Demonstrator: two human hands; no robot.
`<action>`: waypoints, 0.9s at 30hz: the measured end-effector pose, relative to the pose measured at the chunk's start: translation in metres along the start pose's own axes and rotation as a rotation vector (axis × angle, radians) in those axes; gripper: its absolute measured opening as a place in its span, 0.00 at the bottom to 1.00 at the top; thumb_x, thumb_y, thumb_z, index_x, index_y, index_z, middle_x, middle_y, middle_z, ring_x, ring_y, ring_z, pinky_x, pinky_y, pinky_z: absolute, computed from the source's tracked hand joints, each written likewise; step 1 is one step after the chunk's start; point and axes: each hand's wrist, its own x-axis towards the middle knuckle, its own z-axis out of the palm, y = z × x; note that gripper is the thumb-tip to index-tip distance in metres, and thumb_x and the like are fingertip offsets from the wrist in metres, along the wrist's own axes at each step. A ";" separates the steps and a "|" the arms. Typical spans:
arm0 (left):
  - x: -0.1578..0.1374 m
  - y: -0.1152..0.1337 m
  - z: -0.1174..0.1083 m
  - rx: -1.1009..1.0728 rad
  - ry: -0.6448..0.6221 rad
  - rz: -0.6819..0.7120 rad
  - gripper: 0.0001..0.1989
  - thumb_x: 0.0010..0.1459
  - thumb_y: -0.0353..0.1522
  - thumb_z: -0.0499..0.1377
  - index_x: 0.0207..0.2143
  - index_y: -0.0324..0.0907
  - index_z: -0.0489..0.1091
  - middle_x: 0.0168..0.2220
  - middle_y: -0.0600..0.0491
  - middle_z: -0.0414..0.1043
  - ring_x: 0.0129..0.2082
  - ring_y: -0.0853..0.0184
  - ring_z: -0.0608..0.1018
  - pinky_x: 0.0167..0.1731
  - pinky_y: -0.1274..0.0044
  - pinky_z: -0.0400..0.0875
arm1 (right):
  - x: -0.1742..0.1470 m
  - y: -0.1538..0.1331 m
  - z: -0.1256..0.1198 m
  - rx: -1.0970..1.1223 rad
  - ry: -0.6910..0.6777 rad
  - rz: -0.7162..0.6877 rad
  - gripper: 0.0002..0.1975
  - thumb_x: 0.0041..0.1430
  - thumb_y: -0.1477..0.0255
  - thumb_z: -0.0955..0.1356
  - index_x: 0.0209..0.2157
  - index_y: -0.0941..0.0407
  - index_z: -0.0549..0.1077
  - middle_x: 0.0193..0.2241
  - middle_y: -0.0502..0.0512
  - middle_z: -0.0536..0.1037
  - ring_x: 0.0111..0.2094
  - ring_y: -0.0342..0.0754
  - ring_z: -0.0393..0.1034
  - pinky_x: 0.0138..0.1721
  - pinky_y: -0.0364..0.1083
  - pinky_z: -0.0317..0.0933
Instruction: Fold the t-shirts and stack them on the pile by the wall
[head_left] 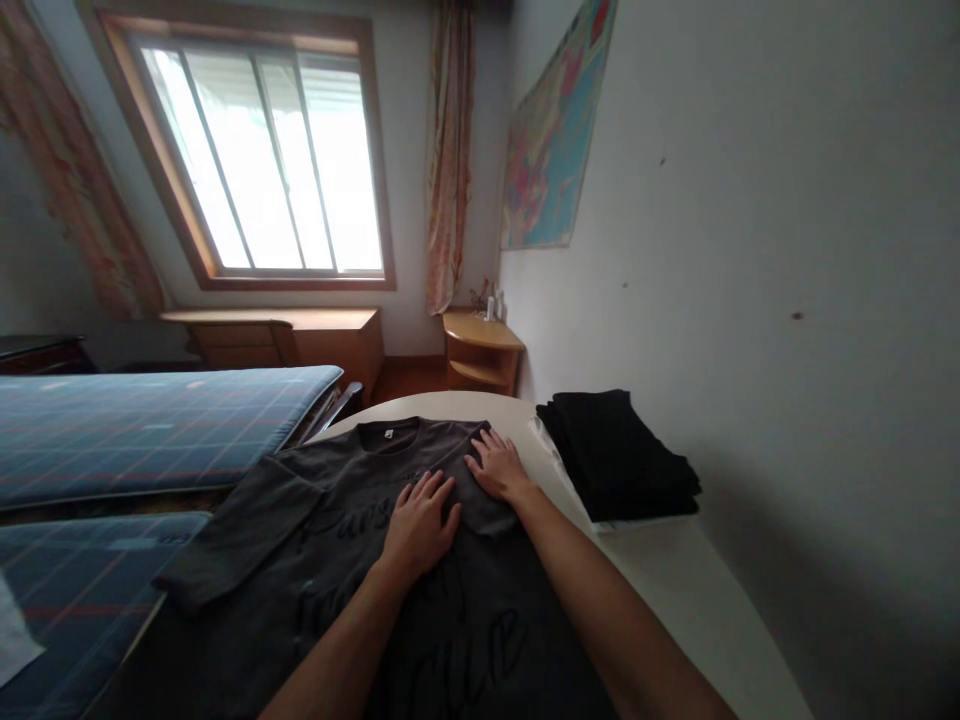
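Observation:
A dark grey T-shirt (270, 540) with black lettering lies spread face up, its collar at the far end and its left-side sleeve hanging over the table's edge. My left hand (421, 522) rests on the chest of the shirt, fingers extended and somewhat apart. Farther right, my right hand (496, 464) lies on the shirt near the shoulder and sleeve, with its fingers spread. Neither hand grips any cloth that I can see. The near part of the shirt runs out of view below my forearms.
The shirt lies on a white round-edged table (675, 570). A stack of folded black clothes (619, 450) sits at its right, against the wall. Blue plaid mattresses (150, 430) border the left. Beyond are a wooden desk (330, 320) and a corner shelf (480, 330).

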 end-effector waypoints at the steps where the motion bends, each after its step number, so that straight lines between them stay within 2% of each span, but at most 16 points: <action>1: -0.001 0.000 0.000 0.007 -0.008 -0.001 0.23 0.65 0.40 0.54 0.61 0.48 0.67 0.65 0.48 0.62 0.67 0.54 0.61 0.64 0.58 0.55 | 0.000 0.000 0.000 0.005 -0.008 -0.005 0.32 0.69 0.54 0.55 0.67 0.55 0.58 0.70 0.58 0.51 0.70 0.52 0.39 0.67 0.56 0.33; 3: -0.001 0.001 0.000 0.013 -0.020 0.012 0.25 0.64 0.42 0.56 0.62 0.50 0.66 0.66 0.46 0.60 0.67 0.51 0.59 0.64 0.55 0.54 | -0.002 0.000 0.001 0.014 -0.021 0.013 0.31 0.69 0.54 0.56 0.67 0.54 0.57 0.70 0.58 0.51 0.70 0.53 0.42 0.67 0.58 0.36; 6: -0.003 0.006 -0.005 0.000 -0.044 0.051 0.27 0.62 0.46 0.58 0.61 0.53 0.67 0.67 0.45 0.59 0.68 0.46 0.57 0.63 0.51 0.51 | -0.002 0.001 0.002 0.022 -0.019 0.050 0.31 0.69 0.55 0.55 0.68 0.55 0.55 0.70 0.60 0.49 0.70 0.55 0.40 0.67 0.62 0.34; 9: -0.005 0.012 -0.014 -0.081 -0.130 0.247 0.24 0.61 0.44 0.59 0.60 0.56 0.68 0.67 0.51 0.59 0.69 0.48 0.56 0.65 0.52 0.47 | 0.000 0.003 0.000 0.040 -0.037 0.034 0.32 0.69 0.54 0.56 0.68 0.56 0.55 0.71 0.60 0.48 0.71 0.55 0.40 0.67 0.61 0.35; 11: -0.007 0.016 -0.018 -0.152 -0.223 0.400 0.23 0.61 0.41 0.60 0.59 0.59 0.68 0.67 0.54 0.59 0.68 0.52 0.57 0.66 0.55 0.48 | 0.001 0.007 -0.004 0.060 -0.055 -0.001 0.30 0.69 0.56 0.57 0.67 0.55 0.58 0.70 0.58 0.51 0.70 0.54 0.42 0.67 0.58 0.38; 13: -0.008 0.019 -0.022 -0.198 -0.280 0.455 0.22 0.61 0.39 0.60 0.58 0.60 0.69 0.66 0.55 0.61 0.67 0.54 0.60 0.66 0.56 0.50 | -0.001 0.011 -0.011 0.080 -0.050 -0.039 0.26 0.71 0.59 0.55 0.64 0.54 0.63 0.68 0.56 0.57 0.69 0.50 0.45 0.67 0.54 0.41; 15: -0.009 0.022 -0.024 -0.219 -0.294 0.449 0.21 0.61 0.36 0.60 0.57 0.60 0.71 0.66 0.56 0.61 0.67 0.54 0.61 0.66 0.56 0.50 | -0.008 0.016 -0.017 0.092 -0.021 -0.066 0.25 0.73 0.63 0.53 0.62 0.55 0.66 0.67 0.56 0.59 0.69 0.47 0.47 0.67 0.49 0.42; 17: -0.010 0.027 -0.028 -0.233 -0.307 0.456 0.22 0.60 0.35 0.60 0.57 0.60 0.70 0.66 0.57 0.60 0.67 0.54 0.60 0.66 0.56 0.49 | -0.019 0.020 -0.020 0.096 0.008 -0.079 0.25 0.73 0.64 0.51 0.63 0.56 0.65 0.68 0.57 0.57 0.69 0.46 0.47 0.67 0.48 0.42; 20: -0.012 0.036 -0.031 -0.254 -0.331 0.505 0.22 0.61 0.34 0.60 0.56 0.60 0.71 0.66 0.58 0.60 0.67 0.54 0.60 0.67 0.56 0.49 | -0.044 0.027 -0.021 0.093 -0.017 -0.089 0.26 0.73 0.61 0.53 0.65 0.55 0.62 0.69 0.58 0.55 0.69 0.50 0.46 0.67 0.51 0.42; 23: -0.013 0.041 -0.029 -0.264 -0.300 0.535 0.20 0.64 0.36 0.56 0.58 0.59 0.70 0.63 0.56 0.65 0.65 0.58 0.65 0.67 0.59 0.51 | -0.071 0.033 -0.017 0.070 -0.090 -0.091 0.28 0.70 0.57 0.57 0.67 0.51 0.58 0.70 0.56 0.51 0.70 0.56 0.43 0.67 0.58 0.40; 25: -0.013 0.039 -0.023 -0.225 -0.243 0.474 0.22 0.67 0.37 0.53 0.62 0.58 0.65 0.64 0.55 0.65 0.66 0.58 0.63 0.67 0.59 0.50 | -0.087 0.034 -0.016 0.042 -0.098 -0.063 0.29 0.70 0.57 0.56 0.68 0.50 0.55 0.71 0.55 0.47 0.71 0.57 0.40 0.67 0.60 0.38; 27: -0.012 0.034 -0.016 -0.162 -0.202 0.368 0.24 0.67 0.41 0.53 0.64 0.57 0.62 0.67 0.54 0.59 0.69 0.54 0.56 0.66 0.56 0.48 | -0.101 0.033 -0.016 0.019 -0.061 -0.021 0.29 0.71 0.57 0.55 0.69 0.51 0.55 0.71 0.57 0.47 0.71 0.55 0.41 0.67 0.57 0.38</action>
